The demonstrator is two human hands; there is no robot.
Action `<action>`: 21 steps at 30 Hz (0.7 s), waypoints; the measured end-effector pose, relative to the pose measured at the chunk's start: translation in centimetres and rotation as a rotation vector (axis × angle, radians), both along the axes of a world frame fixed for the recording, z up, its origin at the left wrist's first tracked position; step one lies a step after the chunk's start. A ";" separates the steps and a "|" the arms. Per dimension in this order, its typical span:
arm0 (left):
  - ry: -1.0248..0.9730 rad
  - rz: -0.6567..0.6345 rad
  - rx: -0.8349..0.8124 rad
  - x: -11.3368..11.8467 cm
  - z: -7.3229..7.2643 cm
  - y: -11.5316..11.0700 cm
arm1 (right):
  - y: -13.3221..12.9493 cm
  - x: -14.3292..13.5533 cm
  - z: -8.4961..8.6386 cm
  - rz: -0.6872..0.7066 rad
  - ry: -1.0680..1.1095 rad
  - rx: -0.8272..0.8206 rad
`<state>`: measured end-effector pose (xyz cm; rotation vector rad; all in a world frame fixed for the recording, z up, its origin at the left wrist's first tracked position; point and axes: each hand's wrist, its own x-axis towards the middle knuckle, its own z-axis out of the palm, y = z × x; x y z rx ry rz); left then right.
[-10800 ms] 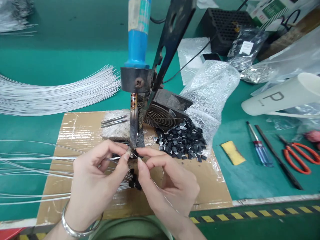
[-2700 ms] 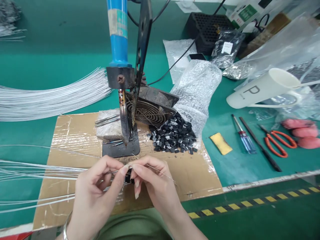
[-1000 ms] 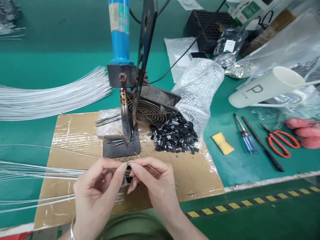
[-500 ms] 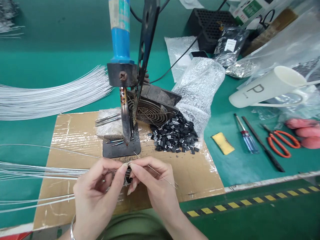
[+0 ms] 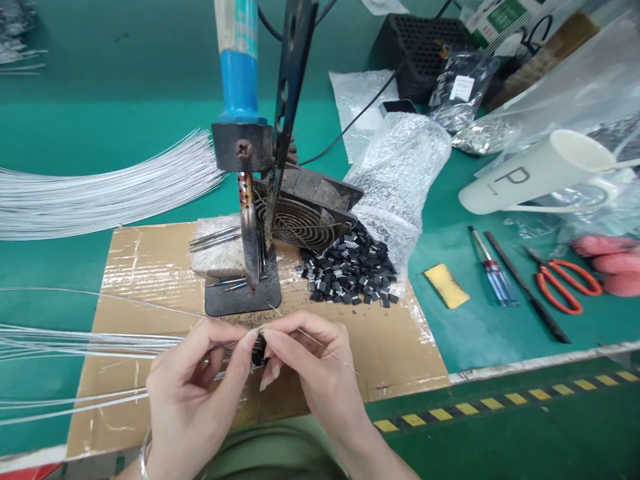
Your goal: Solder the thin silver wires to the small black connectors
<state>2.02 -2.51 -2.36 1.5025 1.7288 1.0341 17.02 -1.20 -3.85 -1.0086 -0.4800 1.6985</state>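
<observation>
My left hand (image 5: 193, 390) pinches the end of a thin white wire (image 5: 100, 340) that runs off to the left. My right hand (image 5: 313, 370) meets it fingertip to fingertip and pinches a small black component (image 5: 258, 351) along with a fine strand of solder wire (image 5: 327, 350). Both hands hover over the taped cardboard sheet (image 5: 145, 267), just in front of the soldering iron (image 5: 243, 153) clamped tip-down in its black stand (image 5: 243, 303). A pile of black components (image 5: 350, 270) lies to the right of the stand.
A fan of white wires (image 5: 100, 190) lies at the left. Behind the stand sit a small fan (image 5: 305, 217) and bubble wrap (image 5: 400, 173). To the right are a yellow sponge (image 5: 446, 285), a screwdriver (image 5: 490, 267), orange scissors (image 5: 560, 280) and a white cup (image 5: 530, 173).
Earlier my hands held the wire and part right at the iron's tip; they have since drawn back toward me. Over the last second they barely move.
</observation>
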 end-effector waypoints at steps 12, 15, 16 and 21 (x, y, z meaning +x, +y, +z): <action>0.032 -0.064 0.025 -0.6 0.1 0.2 | 0.1 1.1 -0.5 0.094 0.069 -0.002; 0.027 -0.069 0.013 -0.7 0.0 0.2 | -0.3 1.0 -0.5 0.040 -0.002 0.042; 0.027 -0.077 0.013 -0.7 -0.1 0.2 | -0.4 0.9 -0.5 0.020 -0.035 0.069; 0.034 -0.094 0.023 -0.9 0.0 0.4 | -1.0 0.7 -0.2 -0.033 -0.225 0.207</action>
